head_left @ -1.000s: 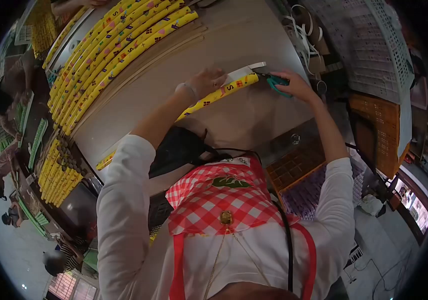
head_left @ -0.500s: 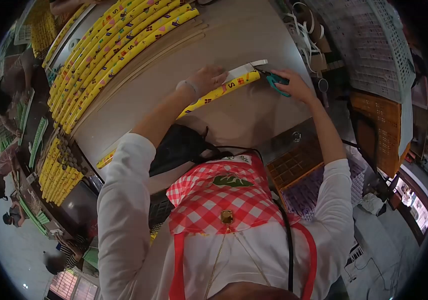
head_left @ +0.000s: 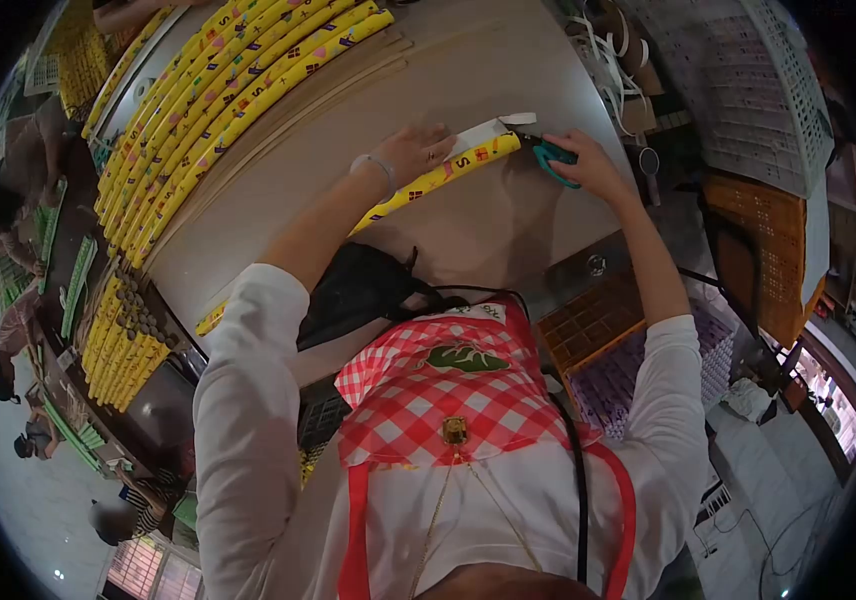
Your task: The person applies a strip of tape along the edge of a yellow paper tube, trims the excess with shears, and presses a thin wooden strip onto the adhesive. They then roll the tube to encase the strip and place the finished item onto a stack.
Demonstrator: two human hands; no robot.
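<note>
Seen from the head camera, a person's left hand (head_left: 414, 160), unclenched, pinned a yellow printed tube (head_left: 463, 167) and its white strip (head_left: 474, 138) on the table (head_left: 488, 70), at twelve o'clock from the checked apron (head_left: 428, 400), while the right hand (head_left: 593, 165) gripped teal-handled scissors (head_left: 552, 170) at the tube's two o'clock end. The strip's tip, slimmer half a second earlier, had twisted broader beside the blades, suggesting a deeper cut.
</note>
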